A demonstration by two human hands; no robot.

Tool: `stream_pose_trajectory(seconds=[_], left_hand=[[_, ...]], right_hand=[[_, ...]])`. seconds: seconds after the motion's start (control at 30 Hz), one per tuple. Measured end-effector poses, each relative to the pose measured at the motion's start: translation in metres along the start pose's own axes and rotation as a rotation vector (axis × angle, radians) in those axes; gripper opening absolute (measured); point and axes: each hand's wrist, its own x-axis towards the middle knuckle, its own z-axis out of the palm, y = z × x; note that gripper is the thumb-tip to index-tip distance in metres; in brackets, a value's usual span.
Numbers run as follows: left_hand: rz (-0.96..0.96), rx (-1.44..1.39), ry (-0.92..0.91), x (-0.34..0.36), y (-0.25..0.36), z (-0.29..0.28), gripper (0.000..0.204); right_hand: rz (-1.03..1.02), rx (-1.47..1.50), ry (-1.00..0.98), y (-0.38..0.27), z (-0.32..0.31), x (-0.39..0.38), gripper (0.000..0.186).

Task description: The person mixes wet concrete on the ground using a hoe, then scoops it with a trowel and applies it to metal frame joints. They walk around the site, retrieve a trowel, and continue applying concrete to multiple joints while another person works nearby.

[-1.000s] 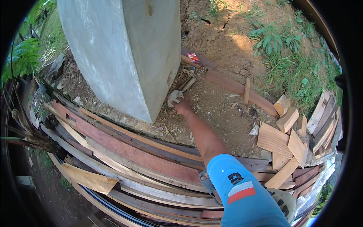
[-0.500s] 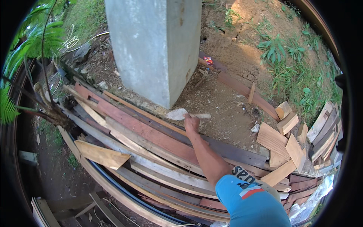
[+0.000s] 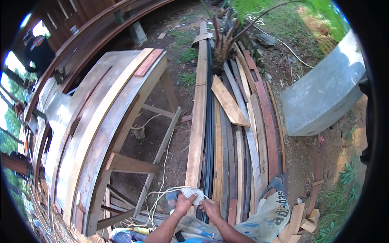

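Above the near end of the long stack of weathered grey, tan and red-brown boards (image 3: 259, 154), your left hand (image 3: 182, 204) is closed around a flat, rounded, pale grey-white piece (image 3: 193, 195), thumb laid over its upper face. Your right hand (image 3: 211, 208) is just beside it, at the piece's right edge, fingers curled and drawn together; you cannot tell from here what, if anything, they pinch. The two hands are close together, in front of your body and between your knees.

A thin cream-coloured cord (image 3: 174, 188) runs in loops to the left of your left hand and reaches the pale piece; whether it is tied there is too small to tell. Your feet, in grey-blue sandals (image 3: 275, 184), stand on either side of the hands, and your pale, blue-stained trousers (image 3: 251, 223) spread below them.

Along the stack's left edge lie a bundle of long black strips (image 3: 208, 121) and a thick light-brown beam (image 3: 198, 133). To your left stands a wooden table with a worn grey top (image 3: 93, 101); a long yellowish board (image 3: 121, 83) follows its right edge, with a short red-brown board (image 3: 149, 62) at its far right corner.
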Motion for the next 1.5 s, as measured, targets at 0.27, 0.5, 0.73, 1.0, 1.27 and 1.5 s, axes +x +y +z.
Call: stream_pose_trajectory(seconds=[0.27,0.5,0.73,1.0,1.27,1.5], left_hand=[[-0.033,-0.323,0.0,-0.134,0.023,-0.155,0.023],[0.505,-0.512,0.179,-0.218,0.081,-0.275,0.039],[0.732,0.706,1.29,-0.28,0.055,-0.399,0.053],[0.491,0.694,1.48,-0.257,0.032,-0.396,0.065],[0.254,0.537,1.718,-0.247,0.044,-0.396,0.07],[0.129,0.581,1.742,-0.244,0.054,-0.399,0.068]], right_hand=[[-0.916,-1.185,-0.303,-0.028,0.071,-0.093,0.047],[-0.694,-1.104,-0.506,-0.062,0.22,-0.133,0.037],[-0.71,-0.587,-0.549,-0.116,0.329,-0.118,0.043],[-0.761,-0.681,-0.953,-0.156,0.449,-0.12,0.049],[-0.715,-1.057,-1.357,-0.164,0.508,-0.101,0.048],[-0.095,-1.094,-1.551,-0.174,0.521,-0.103,0.043]])
